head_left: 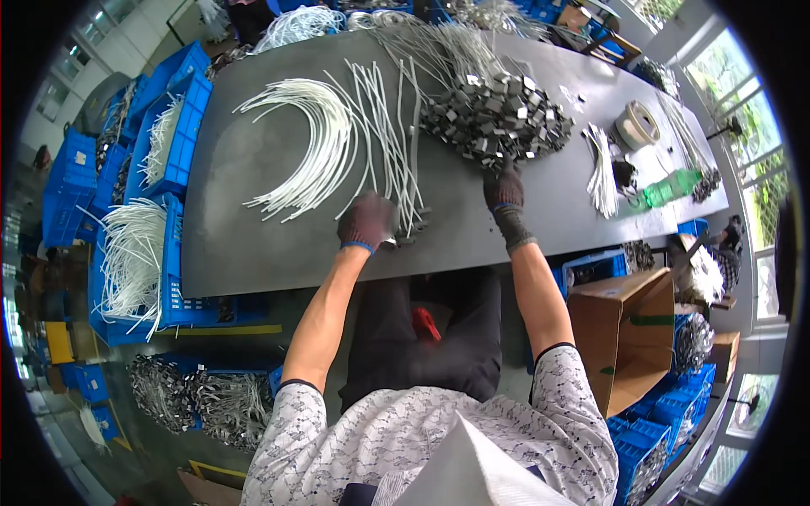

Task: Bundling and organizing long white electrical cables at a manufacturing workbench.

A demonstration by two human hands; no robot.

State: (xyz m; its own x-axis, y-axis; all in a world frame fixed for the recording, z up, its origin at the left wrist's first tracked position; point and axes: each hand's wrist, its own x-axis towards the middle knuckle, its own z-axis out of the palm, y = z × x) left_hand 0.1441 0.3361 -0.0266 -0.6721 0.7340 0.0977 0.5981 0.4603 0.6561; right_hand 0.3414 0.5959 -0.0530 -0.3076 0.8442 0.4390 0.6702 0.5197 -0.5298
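Note:
My left hand, in a dark knitted glove, is at the lower ends of a loose spread of white cables on the table. Its fingers are blurred, so their grip cannot be told. Small dark blocks lie beside it. My right hand, gloved too, reaches to the near edge of a heap of small grey metal-like blocks. Its fingers look drawn together there, and what they hold is hidden. Grey cables trail from the heap toward the far edge. A curved bundle of white cables lies at the left.
The grey table ends just before my body. On its right are a short white cable bundle, a tape roll and a green bottle. Blue crates with cables flank the left; a cardboard box is at lower right.

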